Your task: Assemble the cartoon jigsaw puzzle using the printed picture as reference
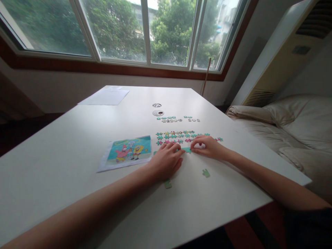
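The right hand [211,148] pinches the right end of a teal puzzle strip [186,150] on a white table [220,197]; whether the left hand's [167,160] curled fingers grip it, I cannot tell. Two green pieces [205,173] lie nearer, well inside the table's edge.

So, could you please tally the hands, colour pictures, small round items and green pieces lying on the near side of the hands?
Hands, left hand and right hand: 2
Colour picture: 1
Round items: 2
Near green pieces: 2
Total: 7
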`<state>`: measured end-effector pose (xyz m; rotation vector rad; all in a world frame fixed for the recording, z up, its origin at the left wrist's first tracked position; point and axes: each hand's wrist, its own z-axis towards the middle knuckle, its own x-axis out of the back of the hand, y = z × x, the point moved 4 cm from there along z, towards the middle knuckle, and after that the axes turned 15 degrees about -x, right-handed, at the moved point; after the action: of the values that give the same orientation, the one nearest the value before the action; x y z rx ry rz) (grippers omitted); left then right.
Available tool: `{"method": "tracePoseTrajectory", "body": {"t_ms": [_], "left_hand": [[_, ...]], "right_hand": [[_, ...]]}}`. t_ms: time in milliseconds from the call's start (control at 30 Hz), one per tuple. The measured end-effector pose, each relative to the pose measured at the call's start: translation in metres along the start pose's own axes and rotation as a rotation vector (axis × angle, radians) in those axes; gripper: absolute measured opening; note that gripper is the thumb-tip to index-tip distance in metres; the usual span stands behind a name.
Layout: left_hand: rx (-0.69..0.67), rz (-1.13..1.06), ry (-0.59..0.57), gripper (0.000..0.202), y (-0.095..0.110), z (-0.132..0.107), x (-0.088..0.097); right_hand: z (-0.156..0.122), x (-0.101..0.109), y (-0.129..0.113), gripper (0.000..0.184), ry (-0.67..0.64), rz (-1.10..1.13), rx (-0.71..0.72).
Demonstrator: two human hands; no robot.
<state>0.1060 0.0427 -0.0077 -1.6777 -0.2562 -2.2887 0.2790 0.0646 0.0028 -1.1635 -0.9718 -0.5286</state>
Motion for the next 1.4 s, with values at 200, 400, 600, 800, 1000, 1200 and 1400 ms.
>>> {"method": "tracePoseTrajectory", "body": {"t_ms": [200,400,600,800,1000,1200,1400], "left_hand": [[-0.006,0.001,-0.009,0.025,0.001,0.001,0.000],[0.006,-0.037,-0.019,0.023,-0.003,0.002,0.005],[-0.010,0.058,0.039,0.021,-0.021,-0.004,0.047],[0.023,0.077,-0.039,0.022,-0.040,-0.041,0.062],[0.043,0.043,-0.037,0.026,-0.034,-0.077,0.048],[0.036,0.046,-0.012,0.029,-0.028,-0.080,0.041],[0.055,0.010,0.013,0.028,-0.024,-0.075,0.032]], "right_hand": [[0.000,0.001,-0.002,0.012,0.002,-0.026,0.034],[0.000,0.003,-0.004,0.012,-0.007,-0.017,0.074],[-0.002,0.017,-0.001,0.010,0.073,-0.059,0.057],[-0.003,0.023,-0.001,0.010,0.055,-0.099,0.025],[-0.005,0.012,-0.001,0.015,0.024,-0.102,0.020],[-0.004,0.006,-0.003,0.014,0.014,-0.124,0.014],[-0.004,0.011,0.006,0.016,-0.004,-0.163,-0.002]]}}
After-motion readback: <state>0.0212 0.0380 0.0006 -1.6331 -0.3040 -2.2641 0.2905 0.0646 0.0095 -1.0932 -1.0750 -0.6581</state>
